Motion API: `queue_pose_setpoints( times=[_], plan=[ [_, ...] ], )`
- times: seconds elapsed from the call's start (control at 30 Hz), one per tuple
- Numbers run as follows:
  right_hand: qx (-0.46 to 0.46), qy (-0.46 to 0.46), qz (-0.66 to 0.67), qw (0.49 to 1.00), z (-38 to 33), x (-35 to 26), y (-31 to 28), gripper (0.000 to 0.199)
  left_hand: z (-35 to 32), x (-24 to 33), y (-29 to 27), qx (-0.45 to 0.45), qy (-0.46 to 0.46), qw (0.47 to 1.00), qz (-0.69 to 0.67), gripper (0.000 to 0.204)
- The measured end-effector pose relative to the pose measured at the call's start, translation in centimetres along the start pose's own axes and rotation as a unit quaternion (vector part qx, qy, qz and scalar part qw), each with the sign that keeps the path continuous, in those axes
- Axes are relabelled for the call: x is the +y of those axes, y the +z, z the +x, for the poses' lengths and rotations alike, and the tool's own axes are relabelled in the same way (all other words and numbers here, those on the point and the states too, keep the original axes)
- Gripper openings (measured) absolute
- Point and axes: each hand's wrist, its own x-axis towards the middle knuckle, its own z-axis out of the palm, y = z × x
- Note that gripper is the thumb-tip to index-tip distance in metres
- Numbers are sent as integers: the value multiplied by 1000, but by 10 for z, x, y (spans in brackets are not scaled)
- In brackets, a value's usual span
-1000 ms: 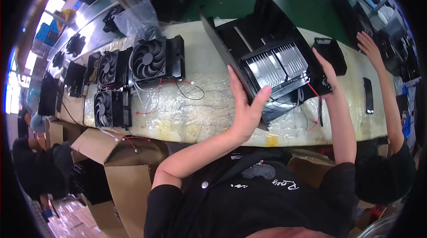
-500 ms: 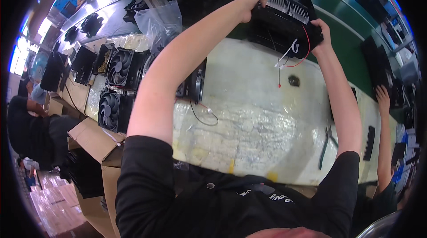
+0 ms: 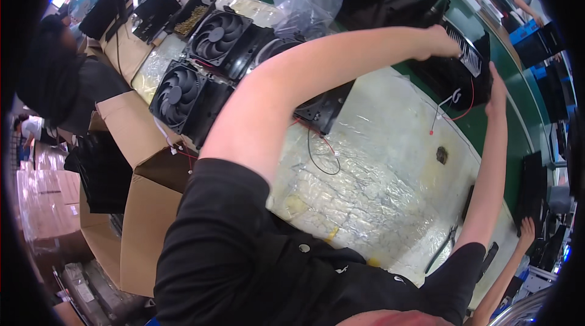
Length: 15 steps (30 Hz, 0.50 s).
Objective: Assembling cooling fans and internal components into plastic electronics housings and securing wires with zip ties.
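Note:
At the far right of the bench, over the green strip, is a black housing (image 3: 443, 79) with a pale slotted grille on top. Red, black and white wires (image 3: 456, 95) hang from its near side. My left hand (image 3: 445, 43) grips its left end, with the fingertips partly hidden behind the edge. Against its right end presses my right hand (image 3: 496, 89), the fingers pointing up along the side. Black units with a round fan (image 3: 218, 37) and another fan (image 3: 178, 95) stand on the bench left of my left arm.
An open cardboard box (image 3: 152, 228) is beside me at left. A small tray of brass-coloured screws (image 3: 192, 16) sits behind the fans, near a clear plastic bag (image 3: 308, 0). Pliers (image 3: 443, 247) lie by my right arm. Another person's hand (image 3: 527, 230) reaches in at right.
The view has swung, so the bench appears turned and more of its left side shows. My hands still have the black housing between them; the right fingers now lie straighter along its side.

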Motion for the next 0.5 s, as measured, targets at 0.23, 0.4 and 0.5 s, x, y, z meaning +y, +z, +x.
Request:
queue_pose_setpoints(
  times=[0.23,0.4,0.5],
  plan=[
    [-107,-224,-47,967,-96,-73,99,40,-174,18,-136,253,392,883,47,15],
    [-234,-177,-83,952,-160,-77,166,38,-99,-15,-341,531,264,791,153,31],
    [-259,-187,-47,946,-173,-68,189,38,-52,-76,-446,454,-65,852,255,42]
  ],
)
